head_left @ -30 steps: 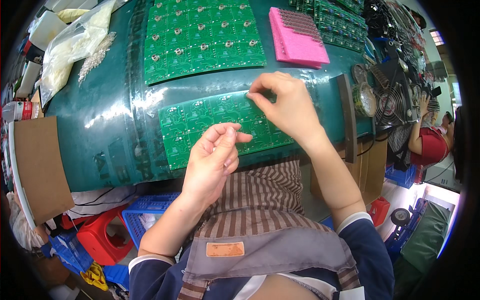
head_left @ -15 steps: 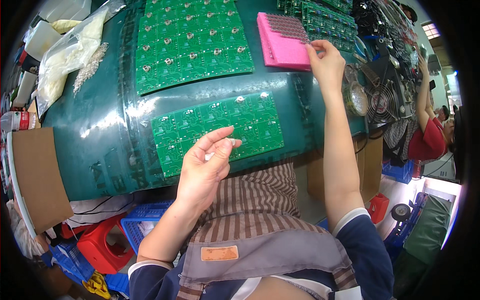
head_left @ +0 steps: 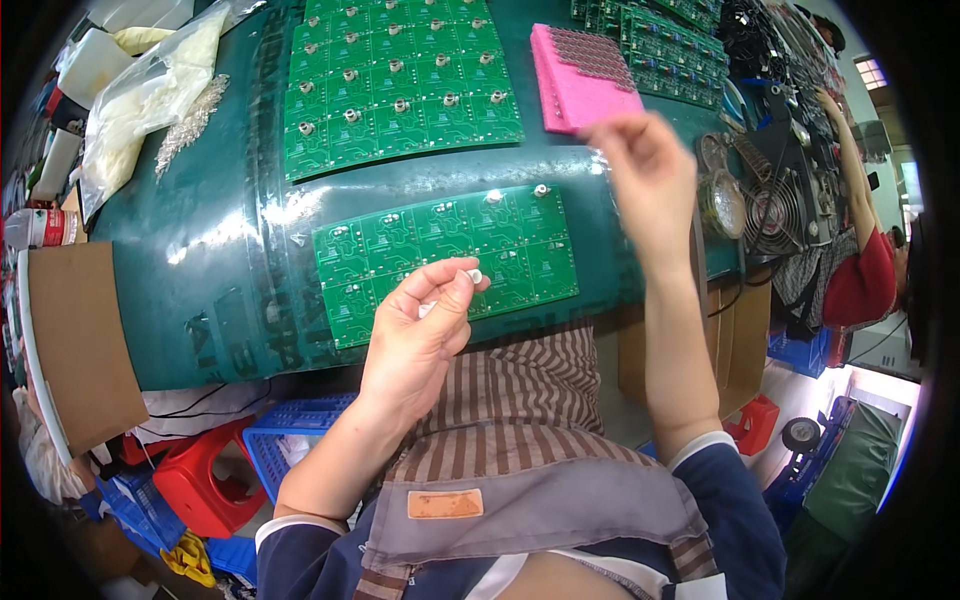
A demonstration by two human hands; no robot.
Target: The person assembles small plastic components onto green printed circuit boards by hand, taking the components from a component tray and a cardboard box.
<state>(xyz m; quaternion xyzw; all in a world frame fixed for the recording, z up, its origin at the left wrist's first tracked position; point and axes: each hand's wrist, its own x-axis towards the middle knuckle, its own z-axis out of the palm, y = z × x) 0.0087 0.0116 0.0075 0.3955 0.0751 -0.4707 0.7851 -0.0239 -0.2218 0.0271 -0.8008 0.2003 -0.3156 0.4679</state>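
My left hand (head_left: 425, 325) is raised over the front edge of a green circuit board panel (head_left: 430, 235), thumb and forefinger pinching a small white cylindrical piece (head_left: 474, 275). More white shows inside its curled fingers. Two small round components stand along the panel's far right edge. My right hand (head_left: 650, 185) is above the table to the right of that panel, just in front of a pink foam block (head_left: 580, 108). Motion smears its fingers, so anything between them cannot be made out. Rows of small metallic parts (head_left: 590, 60) cover the block's far portion.
Behind lies a larger green panel (head_left: 400, 125) studded with round components. Populated boards (head_left: 670, 55) sit at the far right, near a fan (head_left: 770, 215). A plastic bag (head_left: 140, 115) and a pile of small metal pieces (head_left: 192, 125) lie left. Another person in red works at right.
My right hand has drawn back from the pink foam toward me and is now blurred. The left hand keeps its pinch on the white piece. The whole view has shifted slightly.
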